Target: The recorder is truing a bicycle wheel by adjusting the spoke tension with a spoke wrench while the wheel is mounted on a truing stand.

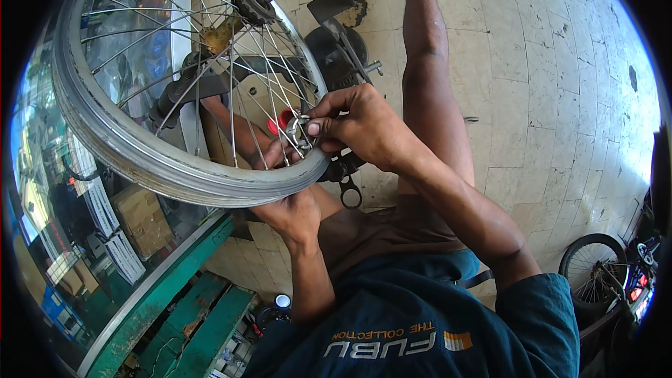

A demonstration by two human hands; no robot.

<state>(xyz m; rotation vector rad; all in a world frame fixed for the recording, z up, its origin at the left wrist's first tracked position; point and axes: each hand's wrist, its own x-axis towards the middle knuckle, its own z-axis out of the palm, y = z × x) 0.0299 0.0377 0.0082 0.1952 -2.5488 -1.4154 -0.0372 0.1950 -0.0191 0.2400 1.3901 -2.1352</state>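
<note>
A spoked bicycle wheel (pixel 189 176) with a bare silver rim sits tilted in a dark metal truing stand (pixel 199 91). Its hub (pixel 224 36) has a rusty, yellowish shell and a sprocket. My right hand (pixel 374 126) pinches a small, silver, round spoke wrench (pixel 294 128) between thumb and forefinger, at the spokes just inside the rim's near right side. From below, my left hand (pixel 290 215) wraps around the rim there, its fingertips showing between the spokes beside the wrench. The rim hides part of this hand.
A glass display case (pixel 164 234) with boxes inside runs along the left, above a green wooden frame (pixel 196 315). Behind the spokes lies a red round thing (pixel 276 122). Another bicycle wheel (pixel 595 269) stands at the lower right. Pale tiles (pixel 518 98) cover the floor.
</note>
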